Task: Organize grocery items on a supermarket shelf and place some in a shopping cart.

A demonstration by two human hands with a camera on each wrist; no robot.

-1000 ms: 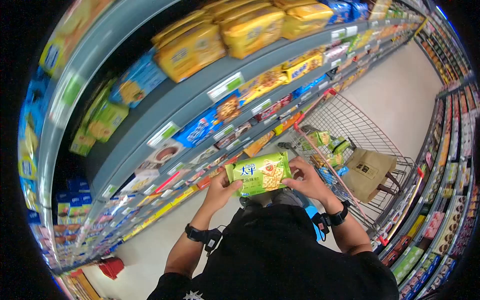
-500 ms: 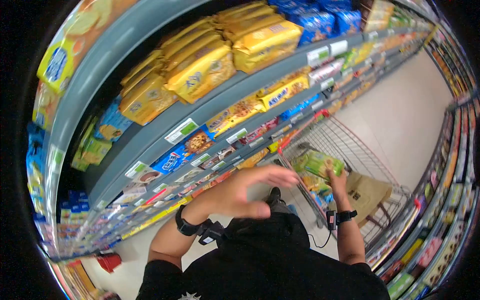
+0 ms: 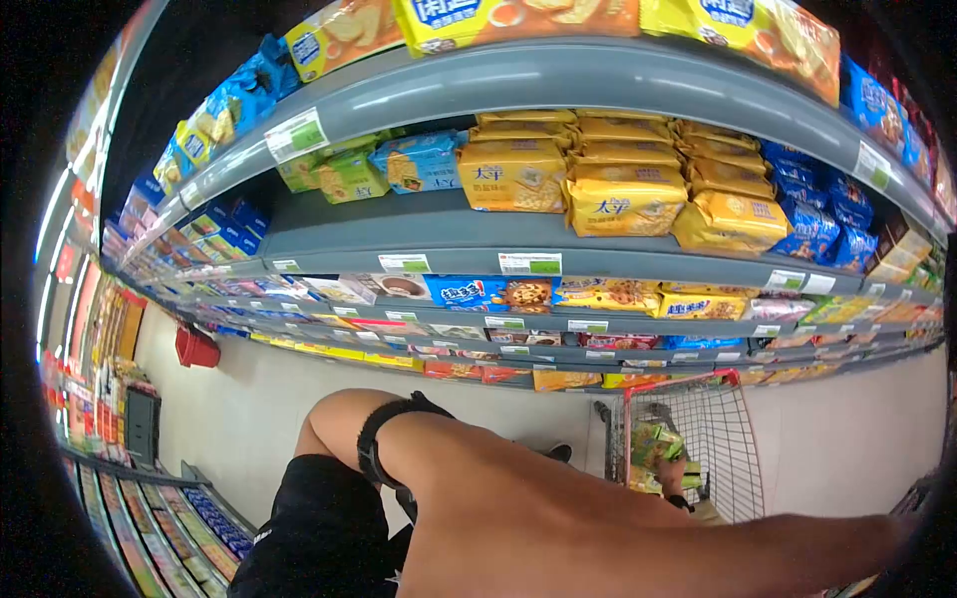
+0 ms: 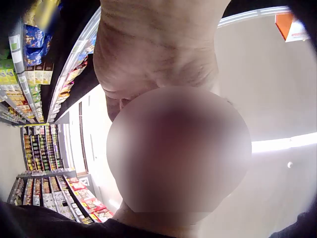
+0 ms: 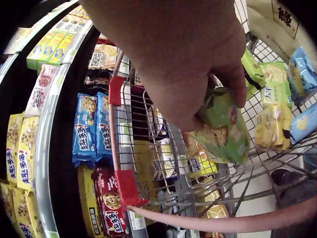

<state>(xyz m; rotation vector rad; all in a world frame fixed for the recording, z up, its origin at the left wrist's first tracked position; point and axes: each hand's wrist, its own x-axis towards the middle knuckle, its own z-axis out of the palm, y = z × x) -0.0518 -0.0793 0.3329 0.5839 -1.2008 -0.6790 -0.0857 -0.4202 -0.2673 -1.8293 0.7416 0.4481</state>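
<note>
My right hand reaches down into the shopping cart and grips a green cracker pack by its upper end. In the head view, that hand is small, low in the cart basket. Beside the held pack lie another green cracker pack, a yellow pack and a blue pack. My left hand is raised close to the head camera and spans the lower part of that view. In the left wrist view, the left hand is up near the head, most of its fingers hidden.
A shelf edge runs across the front, with yellow cracker packs and blue packs on it. A canvas bag lies in the cart. A red bin stands on the floor at left.
Both hands first held the green pack; my left hand let go and rose toward the head. My right hand carried the pack right into the cart. The head view has turned toward the shelf.
</note>
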